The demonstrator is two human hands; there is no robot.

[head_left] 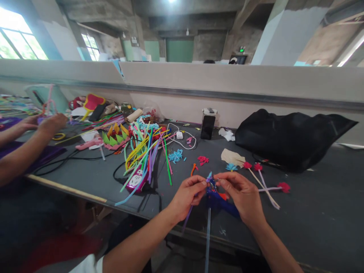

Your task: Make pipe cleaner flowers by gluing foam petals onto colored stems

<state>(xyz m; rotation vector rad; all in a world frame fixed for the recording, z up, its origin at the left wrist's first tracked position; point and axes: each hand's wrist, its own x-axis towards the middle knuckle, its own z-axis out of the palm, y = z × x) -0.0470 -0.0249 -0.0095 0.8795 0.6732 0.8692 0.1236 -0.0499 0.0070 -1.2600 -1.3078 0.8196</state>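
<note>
My left hand [187, 195] is closed in a pinch on a purple pipe cleaner [187, 219], which has a small blue and purple tip [209, 176] above the fingertips. Close beside it, my right hand [241, 193] pinches with thumb and forefinger; whatever is between them is too small to make out. Under both hands lies a blue glue gun [227, 207] with an orange part, and a clear glue stick [208, 239] juts from it past the table edge. Blue cut pieces [175, 156] and pinkish-red cut pieces [203, 160] lie in small piles beyond my left hand.
Finished flowers with pinkish-red heads [283, 187] and a blue flower [231, 167] lie right. Behind are a black bag [287, 136] and a phone [207, 127]. Leftward are loose pipe cleaners [148, 151], a purple power strip [137, 182] and another person's hands [54, 123].
</note>
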